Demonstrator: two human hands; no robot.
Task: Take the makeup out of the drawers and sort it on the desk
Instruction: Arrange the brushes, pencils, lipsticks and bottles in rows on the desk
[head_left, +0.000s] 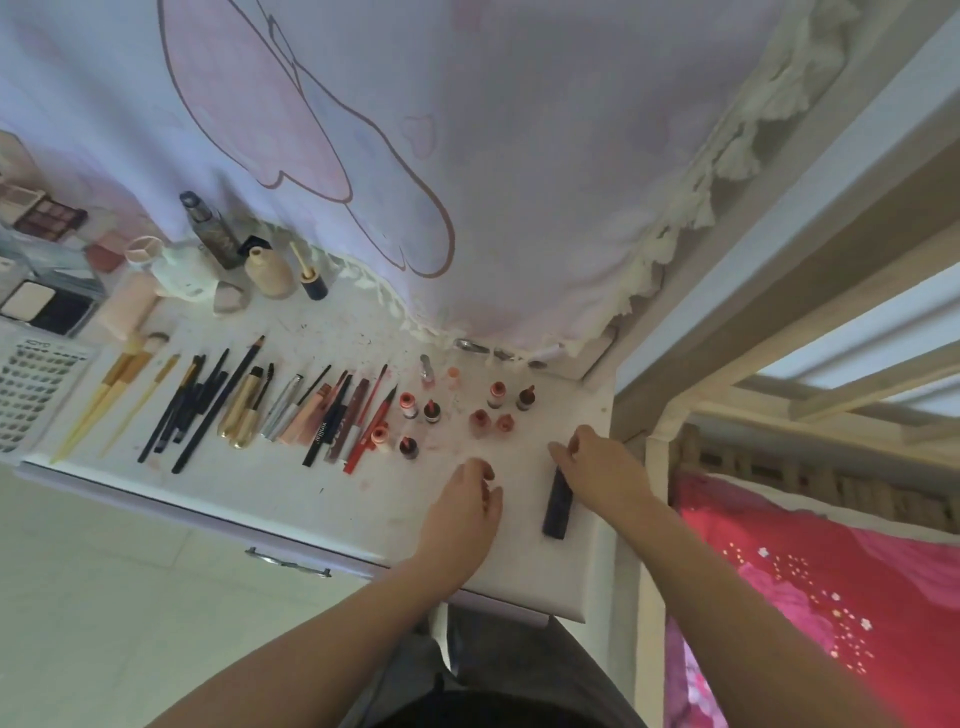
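Makeup lies sorted on the white desk (291, 483). Brushes and pencils (202, 410) lie in a row at the left, lip pens and tubes (343, 415) in the middle, and several small upright lipsticks (431, 413) at the right. My right hand (597, 470) holds the top end of a dark lipstick tube (557, 506) lying near the desk's right edge. My left hand (467, 499) hovers over the desk just left of it, fingers loosely curled and holding nothing that I can see.
Bottles (267, 270), a pink tube (127, 306) and eyeshadow palettes (49, 215) stand at the back left. A pale curtain (467, 156) hangs over the desk's back. A drawer handle (288, 564) shows below the front edge. A red bedspread (831, 597) lies at the right.
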